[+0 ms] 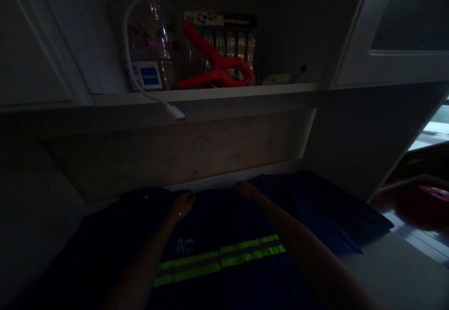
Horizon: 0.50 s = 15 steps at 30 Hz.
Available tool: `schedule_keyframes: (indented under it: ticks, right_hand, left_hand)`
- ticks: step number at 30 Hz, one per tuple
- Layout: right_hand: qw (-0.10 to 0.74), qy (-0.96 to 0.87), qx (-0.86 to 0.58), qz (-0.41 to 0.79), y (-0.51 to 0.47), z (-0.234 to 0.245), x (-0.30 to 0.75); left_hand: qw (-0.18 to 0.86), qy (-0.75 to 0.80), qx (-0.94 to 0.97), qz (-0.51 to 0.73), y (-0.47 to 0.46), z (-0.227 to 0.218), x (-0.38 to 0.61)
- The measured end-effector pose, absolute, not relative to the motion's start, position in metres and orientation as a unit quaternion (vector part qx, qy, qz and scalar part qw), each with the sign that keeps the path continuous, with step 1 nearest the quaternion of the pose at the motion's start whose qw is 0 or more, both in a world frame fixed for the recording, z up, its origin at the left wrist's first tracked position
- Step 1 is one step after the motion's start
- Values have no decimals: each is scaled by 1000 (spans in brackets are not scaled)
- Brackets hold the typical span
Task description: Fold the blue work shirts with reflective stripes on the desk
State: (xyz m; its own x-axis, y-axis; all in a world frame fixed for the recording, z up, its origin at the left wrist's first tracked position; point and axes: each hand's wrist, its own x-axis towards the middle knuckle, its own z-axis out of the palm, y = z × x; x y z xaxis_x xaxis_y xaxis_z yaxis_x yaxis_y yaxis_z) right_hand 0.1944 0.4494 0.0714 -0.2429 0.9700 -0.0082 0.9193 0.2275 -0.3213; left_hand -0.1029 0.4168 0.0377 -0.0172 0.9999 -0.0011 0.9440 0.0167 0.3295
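A dark blue work jacket lies spread on a white surface, with yellow-green and grey reflective stripes across it and small pale printing above them. At its far edge, near the collar area, my left hand is closed on the cloth. My right hand grips the same far edge a short way to the right, its fingertips partly hidden in the shadow. The right sleeve side spreads out toward the surface's right edge. Dim light hides most of the folds.
Above, a shelf holds a red spring clamp, a pack of batteries and a clear plastic container. A white cable dangles in front of it. Cabinet doors flank the shelf.
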Motion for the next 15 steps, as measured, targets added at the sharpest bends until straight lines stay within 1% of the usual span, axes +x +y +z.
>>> schedule_keyframes:
  ticks: [4,6,8,10,12,15]
  right_hand:
    - [53,-799,-576,167,459,53,175]
    - [34,-814,-547,192,462,50,176]
    - [39,-823,-528,205,469,53,179]
    - [82,-818,-537,189,476,60,182]
    - [143,-797,-566,152,479,69,181]
    - [210,-761,-607,95,470,68,176]
  left_hand:
    - [142,709,687,75,430,22,-106]
    - [147,702,694,64,431,24,-111]
    - [143,686,710,68,432,33,-116]
    - [116,677,722,84,432,48,-119]
    - [67,685,717,107,429,60,-116]
    - [-21,709,692,134,412,59,-100]
